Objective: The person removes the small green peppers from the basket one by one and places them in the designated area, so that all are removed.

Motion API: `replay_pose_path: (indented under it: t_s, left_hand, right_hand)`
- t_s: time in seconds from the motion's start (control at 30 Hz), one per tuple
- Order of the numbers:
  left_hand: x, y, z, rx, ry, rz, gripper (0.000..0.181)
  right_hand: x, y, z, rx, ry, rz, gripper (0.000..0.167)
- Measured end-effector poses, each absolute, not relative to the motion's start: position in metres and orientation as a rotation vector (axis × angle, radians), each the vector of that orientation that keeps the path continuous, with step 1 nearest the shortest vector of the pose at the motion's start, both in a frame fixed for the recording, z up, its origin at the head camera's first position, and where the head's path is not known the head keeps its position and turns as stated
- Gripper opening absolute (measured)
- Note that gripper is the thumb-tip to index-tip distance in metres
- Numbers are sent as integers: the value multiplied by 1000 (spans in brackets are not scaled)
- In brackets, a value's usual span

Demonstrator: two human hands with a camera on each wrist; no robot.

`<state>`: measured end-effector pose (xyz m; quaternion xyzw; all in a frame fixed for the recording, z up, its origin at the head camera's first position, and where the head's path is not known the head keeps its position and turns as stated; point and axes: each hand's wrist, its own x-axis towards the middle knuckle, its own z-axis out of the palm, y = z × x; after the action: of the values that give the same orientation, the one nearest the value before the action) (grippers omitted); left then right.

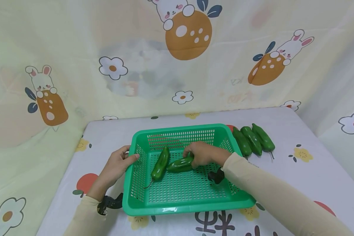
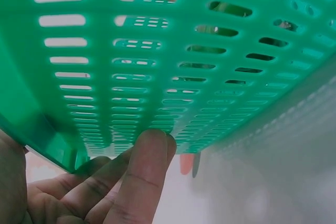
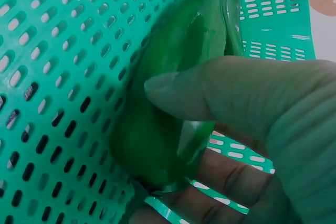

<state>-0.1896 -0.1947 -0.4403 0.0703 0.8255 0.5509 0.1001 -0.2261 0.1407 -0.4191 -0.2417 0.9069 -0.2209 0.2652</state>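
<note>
A green plastic basket (image 1: 181, 209) with slotted walls stands on the table. My left hand (image 1: 113, 164) grips its left side, thumb over the rim; in the left wrist view its fingers (image 2: 144, 177) lie against the outer wall. Inside the basket, my right hand (image 1: 205, 154) holds a green pepper (image 1: 178, 165) lying sideways near the middle. The right wrist view shows the thumb on top of this pepper (image 3: 184, 30) and other fingers at its far side. Another green pepper (image 1: 160, 165) lies to its left, stem toward the front. The held pepper's right end is hidden by the hand.
Three more green peppers (image 1: 252, 141) lie side by side on the table, just right of the basket's back corner. A white patterned cloth (image 1: 298, 183) covers the table. Printed curtain-like sheets (image 1: 141, 108) hang behind and at both sides.
</note>
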Motion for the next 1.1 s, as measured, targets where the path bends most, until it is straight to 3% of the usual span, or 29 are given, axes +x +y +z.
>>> replay_pose_path:
  t_s: [0.6,1.1]
  left_hand:
    - [-189,-195,-441,210,2426,1638,50]
    - [-189,-194,-441,203,2423,1635,51]
  right_hand:
    - [-202,177,-379,-684,2538,-854,38]
    - [-156,254,-370,-315,2684,-1286,47]
